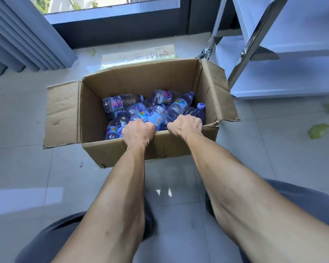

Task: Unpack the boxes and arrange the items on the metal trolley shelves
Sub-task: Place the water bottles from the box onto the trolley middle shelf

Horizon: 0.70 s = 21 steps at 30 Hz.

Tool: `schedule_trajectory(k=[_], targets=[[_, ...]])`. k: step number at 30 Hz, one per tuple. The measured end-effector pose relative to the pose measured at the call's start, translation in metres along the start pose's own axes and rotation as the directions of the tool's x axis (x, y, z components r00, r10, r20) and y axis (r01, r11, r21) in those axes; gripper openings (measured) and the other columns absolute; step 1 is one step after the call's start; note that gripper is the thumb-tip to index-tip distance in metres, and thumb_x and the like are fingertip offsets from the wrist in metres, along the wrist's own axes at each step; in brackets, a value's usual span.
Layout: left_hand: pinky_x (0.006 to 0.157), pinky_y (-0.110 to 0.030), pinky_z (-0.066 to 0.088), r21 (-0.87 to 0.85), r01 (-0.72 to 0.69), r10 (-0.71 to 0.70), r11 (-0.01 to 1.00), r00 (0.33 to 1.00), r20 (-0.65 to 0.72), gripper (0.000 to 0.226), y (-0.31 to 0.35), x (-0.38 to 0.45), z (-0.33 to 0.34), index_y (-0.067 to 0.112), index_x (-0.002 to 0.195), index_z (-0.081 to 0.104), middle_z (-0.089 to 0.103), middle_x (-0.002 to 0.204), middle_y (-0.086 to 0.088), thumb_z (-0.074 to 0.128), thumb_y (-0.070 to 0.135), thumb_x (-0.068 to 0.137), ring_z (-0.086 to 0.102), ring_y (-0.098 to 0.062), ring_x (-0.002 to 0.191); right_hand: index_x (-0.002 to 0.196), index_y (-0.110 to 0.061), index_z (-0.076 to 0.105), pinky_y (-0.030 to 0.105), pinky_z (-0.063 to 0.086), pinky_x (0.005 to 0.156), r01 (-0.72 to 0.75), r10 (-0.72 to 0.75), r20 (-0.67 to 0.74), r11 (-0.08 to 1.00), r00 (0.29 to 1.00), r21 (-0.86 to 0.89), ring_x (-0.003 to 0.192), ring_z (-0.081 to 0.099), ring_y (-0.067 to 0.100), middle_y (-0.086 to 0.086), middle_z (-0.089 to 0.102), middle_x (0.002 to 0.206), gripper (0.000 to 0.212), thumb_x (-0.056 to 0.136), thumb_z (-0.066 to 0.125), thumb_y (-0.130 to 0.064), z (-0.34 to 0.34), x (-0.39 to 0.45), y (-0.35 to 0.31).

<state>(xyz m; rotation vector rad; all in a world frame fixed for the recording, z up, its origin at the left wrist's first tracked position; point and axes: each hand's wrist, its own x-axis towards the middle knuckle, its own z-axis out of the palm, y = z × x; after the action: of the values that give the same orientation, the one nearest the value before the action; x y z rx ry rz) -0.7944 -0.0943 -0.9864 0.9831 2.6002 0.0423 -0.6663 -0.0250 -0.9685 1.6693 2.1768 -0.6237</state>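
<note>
An open cardboard box (pixel 95 149) stands on the floor in front of me, its bottom covered with several small water bottles (pixel 160 105) with purple caps and colourful labels, lying jumbled. Both my hands reach over the box's near wall. My left hand (pixel 138 132) has its fingers curled down among the bottles at the near left and seems to grip one. My right hand (pixel 185 126) does the same at the near right; the fingertips of both hands are hidden. The metal trolley (pixel 241 59) stands at the right with bare white shelves (pixel 285 78).
A second, closed carton (pixel 139 56) lies behind the open box, by the window wall. Grey curtains (pixel 21 40) hang at the left. Scraps of pale green material (pixel 318 130) lie on the tiled floor at the right. My knees are at the bottom of the view.
</note>
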Motion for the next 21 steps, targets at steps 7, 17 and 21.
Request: schedule_trajectory(k=[7, 17, 21], targets=[[0.072, -0.036, 0.036, 0.022, -0.009, 0.01, 1.0, 1.0, -0.015, 0.045, 0.0, 0.004, 0.002, 0.009, 0.106, 0.069, 0.067, 0.108, -0.017, 0.039, 0.037, 0.089, 0.059, -0.033, 0.09, 0.086, -0.015, 0.062, 0.032, 0.042, 0.07, -0.002, 0.002, 0.003, 1.0, 1.0, -0.029, 0.081, 0.056, 0.028, 0.009, 0.067, 0.1, 0.029, 0.075, 0.045, -0.036, 0.0, 0.004, -0.001], [0.077, -0.038, 0.038, 0.009, -0.012, 0.012, 1.0, 0.999, -0.03, 0.047, -0.003, 0.017, 0.011, 0.013, 0.112, 0.066, 0.063, 0.113, -0.015, 0.038, 0.04, 0.086, 0.056, -0.031, 0.099, 0.101, -0.014, 0.068, 0.034, 0.039, 0.073, -0.016, 0.015, -0.044, 1.0, 0.999, -0.023, 0.097, 0.062, 0.03, 0.011, 0.067, 0.107, 0.039, 0.078, 0.046, -0.038, 0.006, 0.018, -0.002], [0.076, -0.038, 0.035, 0.007, -0.004, 0.004, 1.0, 1.0, -0.024, 0.045, -0.002, 0.02, 0.011, 0.012, 0.112, 0.067, 0.063, 0.115, -0.016, 0.039, 0.038, 0.086, 0.056, -0.032, 0.102, 0.105, -0.014, 0.068, 0.035, 0.036, 0.074, -0.022, 0.021, -0.052, 1.0, 0.998, -0.018, 0.101, 0.062, 0.031, 0.012, 0.068, 0.11, 0.042, 0.079, 0.046, -0.038, 0.006, 0.02, -0.002]])
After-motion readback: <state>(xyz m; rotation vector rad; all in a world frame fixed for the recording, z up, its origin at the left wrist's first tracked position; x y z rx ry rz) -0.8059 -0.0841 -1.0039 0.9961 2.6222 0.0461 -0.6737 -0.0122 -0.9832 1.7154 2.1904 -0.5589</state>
